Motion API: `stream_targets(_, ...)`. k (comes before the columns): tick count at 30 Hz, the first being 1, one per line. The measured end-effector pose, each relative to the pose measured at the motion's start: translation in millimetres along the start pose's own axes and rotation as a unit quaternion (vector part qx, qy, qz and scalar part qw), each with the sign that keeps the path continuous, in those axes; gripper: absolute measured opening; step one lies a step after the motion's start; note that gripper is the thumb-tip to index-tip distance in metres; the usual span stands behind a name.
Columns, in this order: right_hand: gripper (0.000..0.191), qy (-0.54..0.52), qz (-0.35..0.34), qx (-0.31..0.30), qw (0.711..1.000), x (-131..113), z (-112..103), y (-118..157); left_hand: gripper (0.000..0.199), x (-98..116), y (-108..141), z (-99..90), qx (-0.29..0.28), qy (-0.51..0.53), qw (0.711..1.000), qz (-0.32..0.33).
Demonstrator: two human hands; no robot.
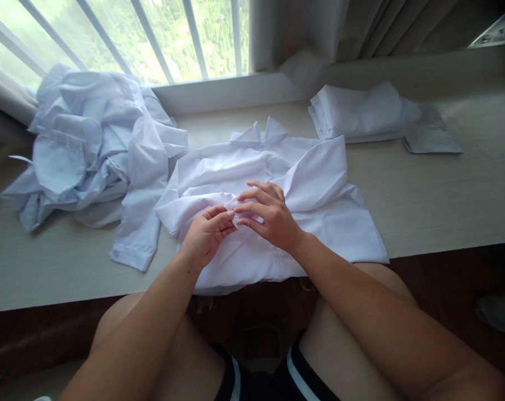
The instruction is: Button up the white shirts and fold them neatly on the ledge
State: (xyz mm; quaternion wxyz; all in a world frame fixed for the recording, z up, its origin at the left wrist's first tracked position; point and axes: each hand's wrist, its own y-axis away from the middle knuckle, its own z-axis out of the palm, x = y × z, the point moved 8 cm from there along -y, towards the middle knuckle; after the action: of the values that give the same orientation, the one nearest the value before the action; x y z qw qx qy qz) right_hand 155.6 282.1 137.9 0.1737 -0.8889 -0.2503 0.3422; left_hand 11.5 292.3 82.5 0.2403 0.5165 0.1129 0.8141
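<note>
A white shirt (319, 217) lies spread on the pale ledge, its collar toward the window and its sleeves folded inward. My left hand (206, 231) pinches the edge of a sleeve cuff over the middle of the shirt, where a small button (236, 218) shows by the fingertips. From the right, my right hand (269, 214) reaches to the same cuff, fingers bent and partly spread, thumb and fingertips at the cloth beside the button. Whether the right fingers grip the cloth is hard to make out.
A heap of crumpled white shirts (106, 145) lies on the ledge (68, 267) at the left. Folded white cloth (361, 114) sits at the back right. Behind are a barred window (172, 39) and curtains (294, 33). My legs are below the front edge.
</note>
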Motion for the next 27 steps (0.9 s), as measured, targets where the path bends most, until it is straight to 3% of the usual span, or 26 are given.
stream_targets(7, 0.011, -0.005, 0.001, 0.024, 1.0, 0, -3, 1, 0.034, -4, 1, -1.4, 0.011, 0.007, 1.0, -0.009)
stream_targets(17, 0.018, -0.069, 0.007, 0.07, 0.995, -4, -6, 1, 0.032, -14, 3, 16.6, -0.065, 0.089, 0.993, -0.029)
stream_targets(27, 0.009, -0.118, 0.03, 0.092, 0.988, -2, -7, 2, 0.036, -19, 1, 18.6, -0.072, 0.124, 0.989, -0.022)
